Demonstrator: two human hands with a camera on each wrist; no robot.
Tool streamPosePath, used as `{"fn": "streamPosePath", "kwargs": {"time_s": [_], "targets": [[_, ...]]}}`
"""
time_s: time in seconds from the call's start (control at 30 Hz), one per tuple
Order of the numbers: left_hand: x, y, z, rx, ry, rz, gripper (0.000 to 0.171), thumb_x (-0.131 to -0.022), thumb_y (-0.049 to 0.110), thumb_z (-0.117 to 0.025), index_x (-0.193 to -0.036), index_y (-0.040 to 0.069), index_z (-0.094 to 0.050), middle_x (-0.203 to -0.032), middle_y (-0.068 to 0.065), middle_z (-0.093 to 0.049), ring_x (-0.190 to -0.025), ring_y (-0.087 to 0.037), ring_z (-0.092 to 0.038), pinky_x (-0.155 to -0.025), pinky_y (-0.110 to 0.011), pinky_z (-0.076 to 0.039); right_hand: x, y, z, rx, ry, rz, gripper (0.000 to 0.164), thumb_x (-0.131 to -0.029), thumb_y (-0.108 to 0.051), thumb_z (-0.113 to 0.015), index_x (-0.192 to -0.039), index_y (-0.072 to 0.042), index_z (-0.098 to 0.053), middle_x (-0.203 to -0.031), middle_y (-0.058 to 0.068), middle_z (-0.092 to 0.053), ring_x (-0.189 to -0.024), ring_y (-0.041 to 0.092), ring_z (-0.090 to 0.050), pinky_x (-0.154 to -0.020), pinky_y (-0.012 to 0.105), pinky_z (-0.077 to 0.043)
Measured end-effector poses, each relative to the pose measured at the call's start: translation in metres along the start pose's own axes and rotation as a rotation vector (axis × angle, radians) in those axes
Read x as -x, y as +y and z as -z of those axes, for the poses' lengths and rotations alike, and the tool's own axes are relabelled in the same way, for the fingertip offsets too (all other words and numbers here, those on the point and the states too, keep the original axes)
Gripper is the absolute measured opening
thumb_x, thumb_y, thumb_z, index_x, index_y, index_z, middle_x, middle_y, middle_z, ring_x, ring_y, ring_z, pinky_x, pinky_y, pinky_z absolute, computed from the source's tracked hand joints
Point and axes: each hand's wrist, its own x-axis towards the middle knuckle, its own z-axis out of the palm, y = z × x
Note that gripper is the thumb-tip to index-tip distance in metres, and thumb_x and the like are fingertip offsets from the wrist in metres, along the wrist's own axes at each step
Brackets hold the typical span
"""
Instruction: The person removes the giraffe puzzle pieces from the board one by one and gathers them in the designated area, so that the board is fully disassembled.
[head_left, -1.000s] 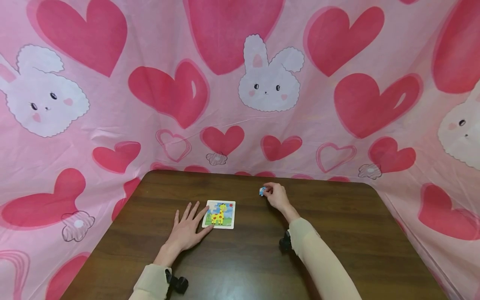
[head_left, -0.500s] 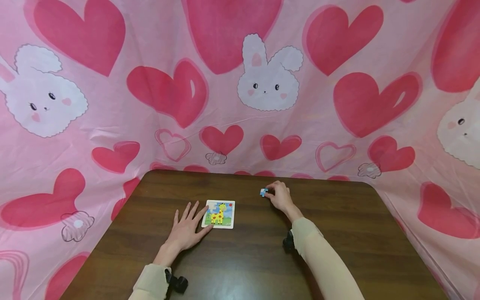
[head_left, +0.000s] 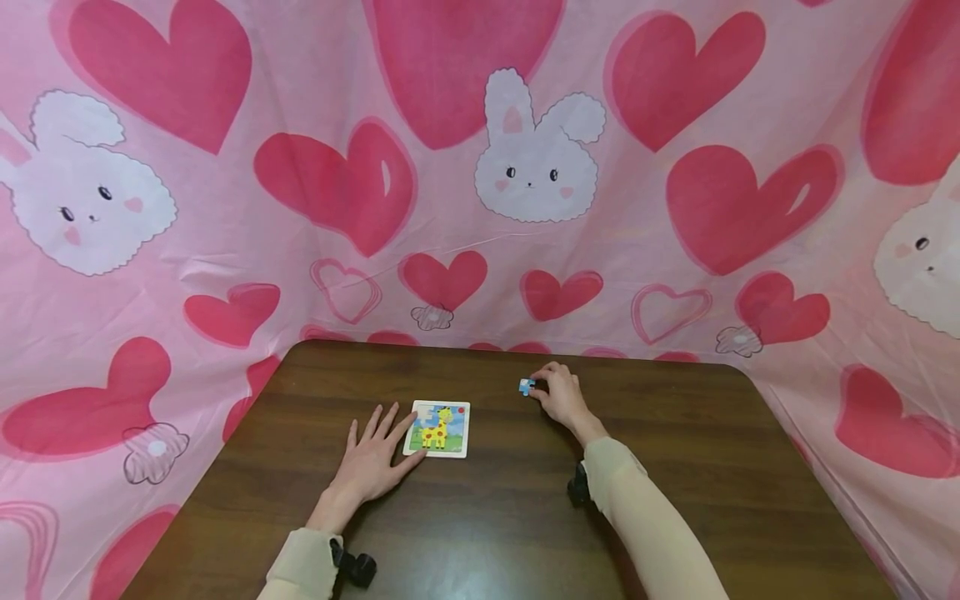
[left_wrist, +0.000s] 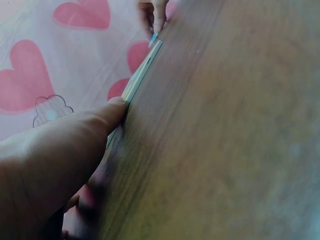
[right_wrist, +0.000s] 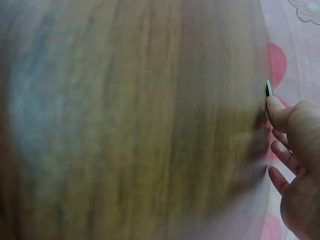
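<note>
A square giraffe jigsaw puzzle (head_left: 442, 429) with a white border lies flat on the table; a pale patch shows at its upper left. My left hand (head_left: 367, 468) rests with fingers spread, its index finger and thumb touching the puzzle's left side. In the left wrist view, the thumb presses against the edge of the puzzle (left_wrist: 145, 70). Farther back and to the right, my right hand (head_left: 562, 395) pinches a small blue and white puzzle piece (head_left: 527, 387) between thumb and fingers. From the right wrist, only the thin edge of that piece (right_wrist: 268, 88) is visible.
The brown wooden table (head_left: 480, 525) has rounded far corners. Behind it and along both sides hangs a pink cloth (head_left: 450, 200) printed with hearts and rabbits. A black wrist camera (head_left: 360, 570) sits at the left cuff, another camera (head_left: 577, 486) at the right.
My right hand has shifted slightly to the right and turned the puzzle piece, so more of its face shows; it barely moves over the last half second. The left hand stays still on the puzzle.
</note>
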Motion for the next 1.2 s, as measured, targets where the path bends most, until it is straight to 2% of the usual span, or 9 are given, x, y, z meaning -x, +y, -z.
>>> {"fn": "streamPosePath", "kwargs": {"time_s": [0.1, 0.2, 0.3, 0.37, 0.43, 0.53, 0.63, 0.83, 1.2], "targets": [[0.000, 0.000, -0.002, -0.016, 0.003, -0.007, 0.081, -0.102, 0.066, -0.063, -0.170, 0.026, -0.044, -0.181, -0.018, -0.032, -0.170, -0.048, -0.022, -0.130, -0.084, -0.010, 0.003, -0.001, 0.001, -0.005, -0.004, -0.001, 0.031, -0.101, -0.014, -0.079, -0.129, 0.000, -0.078, -0.138, 0.024, -0.067, -0.132, 0.046, -0.059, -0.109, 0.064, -0.045], [0.000, 0.000, -0.005, -0.027, 0.002, -0.012, 0.081, -0.102, 0.067, -0.063, -0.170, 0.026, -0.044, -0.181, -0.018, -0.033, -0.170, -0.048, -0.024, -0.130, -0.084, -0.012, 0.005, -0.002, 0.000, -0.070, 0.020, 0.022, 0.033, -0.100, -0.013, -0.080, -0.130, 0.002, -0.077, -0.138, 0.026, -0.067, -0.131, 0.048, -0.059, -0.111, 0.067, -0.044], [0.000, 0.000, -0.007, -0.031, 0.005, -0.010, 0.080, -0.102, 0.067, -0.063, -0.169, 0.027, -0.045, -0.181, -0.017, -0.033, -0.170, -0.047, -0.024, -0.130, -0.083, -0.013, 0.003, 0.000, -0.009, -0.153, 0.091, 0.117, 0.034, -0.099, -0.019, -0.082, -0.126, 0.001, -0.077, -0.129, 0.025, -0.071, -0.121, 0.045, -0.065, -0.106, 0.068, -0.048], [0.000, 0.000, -0.007, -0.037, 0.015, -0.010, 0.080, -0.102, 0.067, -0.064, -0.169, 0.027, -0.046, -0.180, -0.017, -0.035, -0.169, -0.048, -0.026, -0.129, -0.084, -0.014, -0.003, 0.007, -0.022, -0.190, 0.131, 0.203, 0.036, -0.102, -0.028, -0.080, -0.126, -0.001, -0.077, -0.123, 0.020, -0.072, -0.111, 0.036, -0.068, -0.102, 0.061, -0.051], [0.000, 0.001, -0.006, -0.048, 0.022, -0.016, 0.080, -0.102, 0.067, -0.064, -0.168, 0.026, -0.047, -0.179, -0.017, -0.036, -0.168, -0.048, -0.028, -0.128, -0.084, -0.016, -0.006, 0.002, -0.027, -0.199, 0.143, 0.265, 0.041, -0.102, -0.037, -0.080, -0.127, -0.004, -0.077, -0.120, 0.015, -0.073, -0.103, 0.029, -0.067, -0.096, 0.053, -0.055], [0.001, 0.001, -0.004, -0.057, 0.027, -0.023, 0.079, -0.102, 0.066, -0.064, -0.168, 0.025, -0.048, -0.179, -0.015, -0.038, -0.167, -0.049, -0.029, -0.127, -0.085, -0.018, -0.011, -0.003, -0.041, -0.213, 0.119, 0.300, 0.045, -0.102, -0.042, -0.079, -0.130, -0.007, -0.077, -0.121, 0.011, -0.074, -0.102, 0.025, -0.065, -0.093, 0.048, -0.055], [0.001, 0.001, -0.003, -0.062, 0.026, -0.025, 0.079, -0.103, 0.066, -0.064, -0.168, 0.025, -0.048, -0.179, -0.014, -0.038, -0.168, -0.048, -0.029, -0.128, -0.084, -0.018, -0.016, -0.012, -0.054, -0.224, 0.076, 0.286, 0.045, -0.100, -0.041, -0.082, -0.130, -0.008, -0.077, -0.122, 0.011, -0.075, -0.110, 0.028, -0.068, -0.096, 0.052, -0.056], [-0.001, 0.000, -0.002, -0.066, 0.032, -0.019, 0.078, -0.103, 0.065, -0.064, -0.168, 0.025, -0.048, -0.179, -0.014, -0.038, -0.168, -0.048, -0.028, -0.128, -0.084, -0.018, -0.023, -0.023, -0.079, -0.184, 0.013, 0.295, 0.042, -0.098, -0.037, -0.085, -0.132, -0.013, -0.077, -0.126, 0.004, -0.075, -0.119, 0.025, -0.069, -0.104, 0.050, -0.058], [-0.002, 0.001, 0.000, -0.072, 0.018, -0.023, 0.078, -0.104, 0.063, -0.064, -0.168, 0.023, -0.048, -0.178, -0.016, -0.039, -0.167, -0.050, -0.029, -0.127, -0.084, -0.020, -0.023, -0.053, -0.103, -0.184, -0.117, 0.315, 0.044, -0.099, -0.042, -0.083, -0.136, -0.019, -0.076, -0.133, 0.001, -0.074, -0.129, 0.024, -0.064, -0.112, 0.054, -0.052]]}}
